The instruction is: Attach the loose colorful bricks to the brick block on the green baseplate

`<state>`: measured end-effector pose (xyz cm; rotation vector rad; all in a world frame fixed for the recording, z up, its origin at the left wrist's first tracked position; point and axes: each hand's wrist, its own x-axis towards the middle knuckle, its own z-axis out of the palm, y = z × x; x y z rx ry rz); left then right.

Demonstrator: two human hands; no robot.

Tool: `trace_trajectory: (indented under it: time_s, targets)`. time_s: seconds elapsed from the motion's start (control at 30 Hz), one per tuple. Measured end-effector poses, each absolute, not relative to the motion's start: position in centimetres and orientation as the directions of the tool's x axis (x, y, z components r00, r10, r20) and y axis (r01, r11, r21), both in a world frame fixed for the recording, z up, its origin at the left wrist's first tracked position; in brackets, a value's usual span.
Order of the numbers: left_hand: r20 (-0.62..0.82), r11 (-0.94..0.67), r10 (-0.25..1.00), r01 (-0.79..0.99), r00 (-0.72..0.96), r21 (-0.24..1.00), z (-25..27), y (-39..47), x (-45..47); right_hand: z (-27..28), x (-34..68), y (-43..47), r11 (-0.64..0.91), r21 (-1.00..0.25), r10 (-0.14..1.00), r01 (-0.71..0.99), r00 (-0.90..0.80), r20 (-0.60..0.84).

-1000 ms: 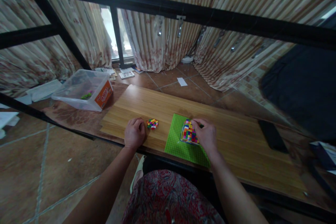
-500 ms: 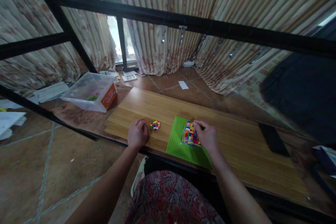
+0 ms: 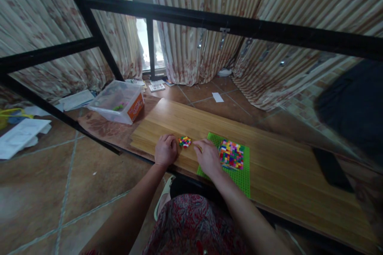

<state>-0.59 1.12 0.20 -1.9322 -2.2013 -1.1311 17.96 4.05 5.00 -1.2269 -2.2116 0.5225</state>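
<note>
My left hand [image 3: 165, 150] rests curled on the wooden board, its fingers bent in; whatever they may hold is hidden. Just right of it lies a small pile of loose toy bricks [image 3: 184, 142] in mixed colours. My right hand [image 3: 207, 156] reaches toward that pile from the right, thumb and forefinger slightly apart and no brick visible between them. Under and beyond its wrist is a green studded baseplate [image 3: 245, 175]. A block of multicoloured bricks [image 3: 231, 154], built close together, sits on the baseplate, right of my right hand.
The wooden board [image 3: 278, 159] lies across a bench with a brown cover [image 3: 103, 123]. A clear plastic box [image 3: 115, 105] with an orange label and a few pieces inside stands at the left. A dark phone-like slab [image 3: 332, 169] lies at the right. Black metal bars [image 3: 185, 14] cross ahead.
My right hand has left the brick block and moved left to the pile's edge, uncovering the block. My left hand stays beside the pile. The whole view has shifted slightly.
</note>
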Motion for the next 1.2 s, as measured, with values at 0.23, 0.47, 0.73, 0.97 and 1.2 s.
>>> trace_trajectory:
  time_s: [0.23, 0.47, 0.73, 0.97, 1.2]
  targets:
    - [0.434, -0.006, 0.866, 0.862, -0.249, 0.507, 0.3, 1.1, -0.5, 2.3, 15.9, 4.6, 0.511, -0.556, 0.852, 0.656, -0.474, 0.224]
    - [0.434, 0.0, 0.863, 0.857, -0.261, 0.515, 0.3, 1.0, -0.4, 2.0, 15.4, 4.7, 0.545, -0.486, 0.836, 0.684, -0.49, 0.248]
    - [0.444, -0.016, 0.861, 0.86, -0.248, 0.511, 0.1, 1.1, -0.6, 2.2, 15.5, 4.1, 0.54, -0.457, 0.841, 0.707, -0.479, 0.253]
    - [0.473, -0.028, 0.848, 0.871, -0.239, 0.491, 0.1, 1.1, -0.8, 3.1, 15.8, 3.3, 0.5, -0.57, 0.865, 0.652, -0.412, 0.288]
    - [0.493, -0.027, 0.838, 0.885, -0.235, 0.466, 0.2, 1.2, -0.9, 6.9, 21.3, 1.6, 0.38, -0.775, 0.924, 0.505, -0.236, 0.3]
